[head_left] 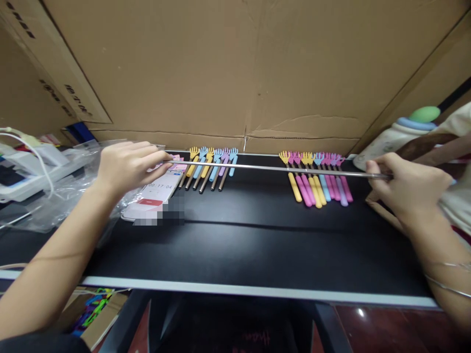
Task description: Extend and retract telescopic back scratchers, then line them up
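Note:
My left hand [134, 164] pinches the thin end of a long metal telescopic rod [265, 168]. At the other side my right hand [408, 189] is closed round the rod's thicker end. The rod is drawn out straight and held level above the black table. Behind and below it lie two rows of small hand-shaped back scratchers. In the left row [208, 169] they are yellow, blue and purple, with bare metal tubes showing. The right row [312, 179] has yellow, pink, blue and purple ones with coloured grips toward me.
A phone [150, 193] showing a timer lies by my left hand, near clear plastic bags [79, 196]. A white power strip [40, 166] with cables is far left. Cardboard [221, 68] walls the back. A bottle [390, 137] stands right. Below the table edge, a box [101, 323] holds colourful pieces.

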Available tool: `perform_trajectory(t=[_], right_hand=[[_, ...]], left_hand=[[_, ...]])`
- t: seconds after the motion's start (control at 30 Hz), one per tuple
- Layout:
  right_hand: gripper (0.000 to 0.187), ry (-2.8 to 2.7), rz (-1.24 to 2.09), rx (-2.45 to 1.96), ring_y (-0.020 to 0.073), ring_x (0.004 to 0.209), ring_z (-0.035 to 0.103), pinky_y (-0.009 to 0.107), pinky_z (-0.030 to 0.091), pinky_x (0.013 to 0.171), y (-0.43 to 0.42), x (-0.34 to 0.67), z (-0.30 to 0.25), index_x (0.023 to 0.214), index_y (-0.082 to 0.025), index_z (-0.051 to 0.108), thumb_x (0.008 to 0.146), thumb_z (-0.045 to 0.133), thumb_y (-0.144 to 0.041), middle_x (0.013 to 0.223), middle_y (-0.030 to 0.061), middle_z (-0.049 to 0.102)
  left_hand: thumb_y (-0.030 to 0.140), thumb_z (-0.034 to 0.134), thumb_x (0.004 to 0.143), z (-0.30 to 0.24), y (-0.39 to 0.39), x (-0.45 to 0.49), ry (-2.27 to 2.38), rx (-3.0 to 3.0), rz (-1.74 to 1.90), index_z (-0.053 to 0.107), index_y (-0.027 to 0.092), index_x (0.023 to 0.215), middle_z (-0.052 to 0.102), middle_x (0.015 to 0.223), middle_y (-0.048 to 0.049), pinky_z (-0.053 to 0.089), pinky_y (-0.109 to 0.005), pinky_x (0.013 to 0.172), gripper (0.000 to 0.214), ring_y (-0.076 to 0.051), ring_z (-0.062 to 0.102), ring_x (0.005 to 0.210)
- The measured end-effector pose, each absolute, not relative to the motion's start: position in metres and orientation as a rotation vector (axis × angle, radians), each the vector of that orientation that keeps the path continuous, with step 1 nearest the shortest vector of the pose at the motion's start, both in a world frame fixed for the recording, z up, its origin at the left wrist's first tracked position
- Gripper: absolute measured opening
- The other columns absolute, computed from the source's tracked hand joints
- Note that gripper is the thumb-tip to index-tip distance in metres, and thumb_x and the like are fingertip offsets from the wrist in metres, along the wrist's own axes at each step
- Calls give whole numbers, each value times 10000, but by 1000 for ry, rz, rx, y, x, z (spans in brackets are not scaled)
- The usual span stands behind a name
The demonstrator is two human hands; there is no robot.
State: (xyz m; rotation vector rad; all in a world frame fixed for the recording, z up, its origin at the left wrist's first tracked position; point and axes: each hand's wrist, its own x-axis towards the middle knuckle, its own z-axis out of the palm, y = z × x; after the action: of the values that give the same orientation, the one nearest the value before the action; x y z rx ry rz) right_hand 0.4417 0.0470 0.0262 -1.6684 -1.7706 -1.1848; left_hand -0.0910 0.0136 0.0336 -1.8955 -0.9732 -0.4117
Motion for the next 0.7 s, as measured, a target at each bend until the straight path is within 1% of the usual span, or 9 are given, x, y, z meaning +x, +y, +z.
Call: perform_trajectory(t=[0.2, 0.33, 0.7], right_hand=[[483, -1761, -1075, -1789, 138, 492, 391, 251, 171, 474, 47, 442, 26, 797, -157, 673, 815, 352, -517, 542, 69, 579], [466, -1755, -1038, -1844, 144, 509, 395, 260, 177, 485, 47, 439, 27, 809, -161, 672, 810, 362, -509, 556, 77, 587], [436, -1758, -1019, -1805, 150, 509, 427, 246, 184, 481, 46, 438, 26, 800, -179, 653, 818, 360, -502, 570, 64, 588]], left_hand=[[382, 470, 901, 32, 14, -92, -1016, -1901, -398, 650, 244, 789, 646, 664, 50, 305, -220, 522, 252, -104, 535, 647], [370, 482, 891, 32, 13, -92, -1001, -1893, -410, 658, 245, 801, 660, 679, 52, 306, -219, 515, 234, -105, 548, 655], [382, 476, 900, 34, 12, -88, -963, -1902, -431, 668, 237, 781, 676, 678, 48, 321, -218, 496, 269, -110, 576, 642]])
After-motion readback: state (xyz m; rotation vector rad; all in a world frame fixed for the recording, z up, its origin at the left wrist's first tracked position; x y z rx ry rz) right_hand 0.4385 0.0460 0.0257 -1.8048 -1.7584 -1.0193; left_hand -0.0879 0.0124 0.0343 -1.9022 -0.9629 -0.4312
